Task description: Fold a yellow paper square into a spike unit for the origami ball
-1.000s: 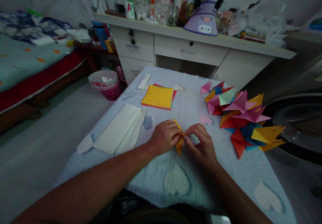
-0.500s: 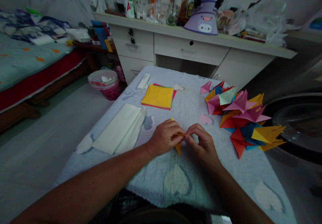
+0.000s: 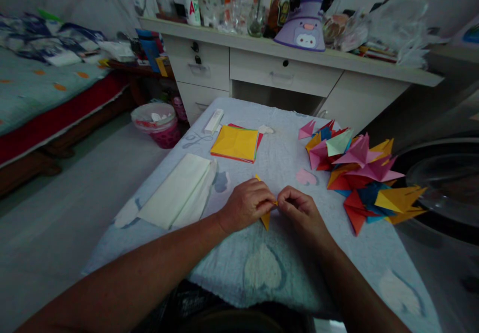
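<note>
Between my hands is a folded yellow-orange paper piece, mostly covered by my fingers; its points stick out above and below my left hand. My left hand is closed around its middle. The thumb and fingers of my right hand pinch the thin tip at its right end. Beyond my hands lies a stack of square coloured paper, yellow on top. To the right sits a heap of folded paper cranes in pink, red, yellow, blue and pale green.
A folded whitish cloth or paper lies left on the cloth-covered table, with a small white box behind it. A cluttered white desk stands beyond, and a pink bin on the floor at left.
The fingers of my right hand have curled in more tightly at the paper's tip, which now shows less. My left hand has barely moved.
</note>
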